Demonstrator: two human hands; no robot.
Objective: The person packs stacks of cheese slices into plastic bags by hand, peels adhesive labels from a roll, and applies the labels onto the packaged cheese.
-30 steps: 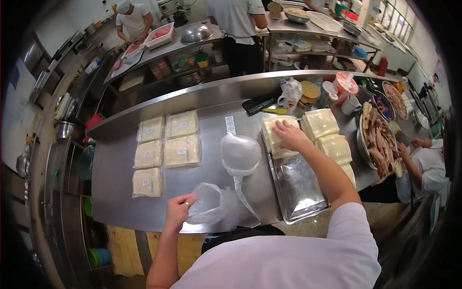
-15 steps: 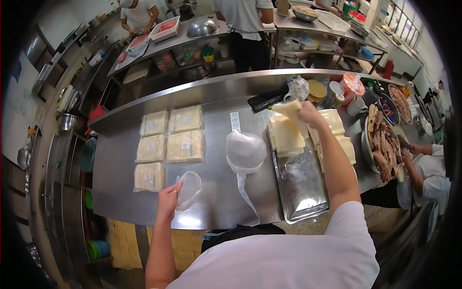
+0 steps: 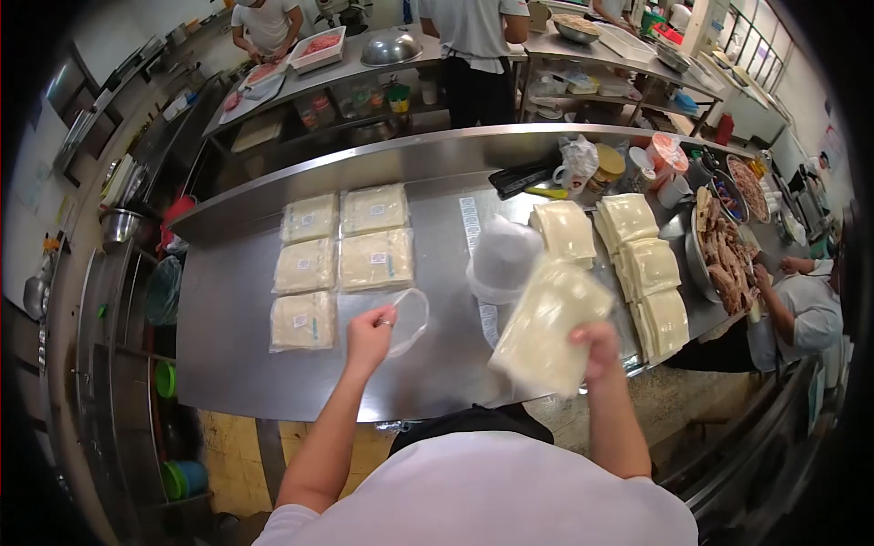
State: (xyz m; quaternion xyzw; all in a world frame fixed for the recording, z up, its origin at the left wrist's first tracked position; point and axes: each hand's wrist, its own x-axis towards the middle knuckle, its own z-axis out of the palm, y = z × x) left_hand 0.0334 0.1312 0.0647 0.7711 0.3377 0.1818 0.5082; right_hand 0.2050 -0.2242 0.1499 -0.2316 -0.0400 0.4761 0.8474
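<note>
My left hand (image 3: 370, 338) has its fingers pinched closed on one thin, translucent plastic bag (image 3: 412, 324), its mouth hanging open. My right hand (image 3: 598, 351) grips the edge of one pale cream, rectangular stack of flat sheets (image 3: 546, 324), blurred, held over the grey steel table (image 3: 237, 364). Five clear-wrapped cream packets (image 3: 304, 266) lie leftward; four other cream stacks (image 3: 649, 267) sit rightward.

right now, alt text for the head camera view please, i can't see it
A person's right hand holds a pale stack of flat sheets above a metal table while the left hand holds a clear plastic bag. Five bagged stacks lie on the table's left; more pale stacks, unbagged, lie at the right.
</note>
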